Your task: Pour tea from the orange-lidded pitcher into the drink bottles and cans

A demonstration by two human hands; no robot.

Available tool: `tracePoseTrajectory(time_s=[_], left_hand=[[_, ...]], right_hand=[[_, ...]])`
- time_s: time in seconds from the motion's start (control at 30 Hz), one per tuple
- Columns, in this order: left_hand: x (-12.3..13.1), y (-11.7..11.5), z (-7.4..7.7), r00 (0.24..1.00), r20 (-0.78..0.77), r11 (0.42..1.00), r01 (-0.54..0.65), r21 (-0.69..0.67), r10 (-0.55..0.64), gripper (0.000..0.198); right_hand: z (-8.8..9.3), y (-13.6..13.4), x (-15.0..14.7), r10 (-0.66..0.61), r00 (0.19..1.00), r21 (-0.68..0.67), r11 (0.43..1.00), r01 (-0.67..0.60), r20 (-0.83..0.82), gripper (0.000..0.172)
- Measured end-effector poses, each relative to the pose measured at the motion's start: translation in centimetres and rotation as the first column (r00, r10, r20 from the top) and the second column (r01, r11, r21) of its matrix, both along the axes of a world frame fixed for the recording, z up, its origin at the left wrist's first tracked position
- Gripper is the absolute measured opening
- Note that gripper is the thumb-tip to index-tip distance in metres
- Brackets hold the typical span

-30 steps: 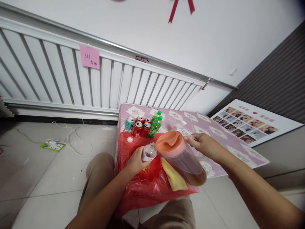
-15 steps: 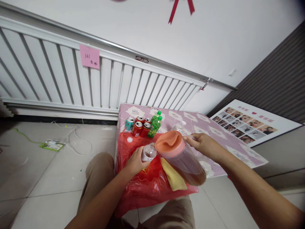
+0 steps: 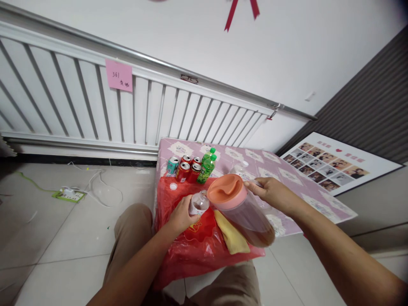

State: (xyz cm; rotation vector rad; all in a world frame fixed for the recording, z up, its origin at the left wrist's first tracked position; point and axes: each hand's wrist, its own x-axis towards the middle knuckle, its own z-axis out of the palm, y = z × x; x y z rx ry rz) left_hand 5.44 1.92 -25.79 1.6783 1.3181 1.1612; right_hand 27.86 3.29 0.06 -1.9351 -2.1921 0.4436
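My right hand point(image 3: 273, 194) grips the handle of a clear pitcher point(image 3: 245, 212) with an orange lid, tilted toward the left, brown liquid inside. Its spout meets the open mouth of a small clear plastic bottle point(image 3: 198, 203) that my left hand point(image 3: 180, 216) holds above a red plastic bag point(image 3: 194, 248) on the low table. A white bottle cap point(image 3: 173, 186) lies on the bag to the left.
Several drink cans point(image 3: 185, 167) and two green bottles point(image 3: 207, 166) stand at the back of the pink-patterned table point(image 3: 287, 170). A yellow cloth point(image 3: 232, 239) lies under the pitcher. A radiator point(image 3: 127, 110) lines the wall; a power strip point(image 3: 70, 194) and cables lie on the tiled floor. A photo board point(image 3: 334, 163) leans at right.
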Motion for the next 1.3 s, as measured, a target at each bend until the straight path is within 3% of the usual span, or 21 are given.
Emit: tracePoseTrajectory(time_s=[1.3], left_hand=[[-0.01,0.07,-0.14,1.0,0.007,1.0,0.006,0.007,-0.006,0.071]], right_hand=[[0.13,-0.06,-0.22,0.001,1.0,0.006,1.0,-0.001,0.015,0.057]])
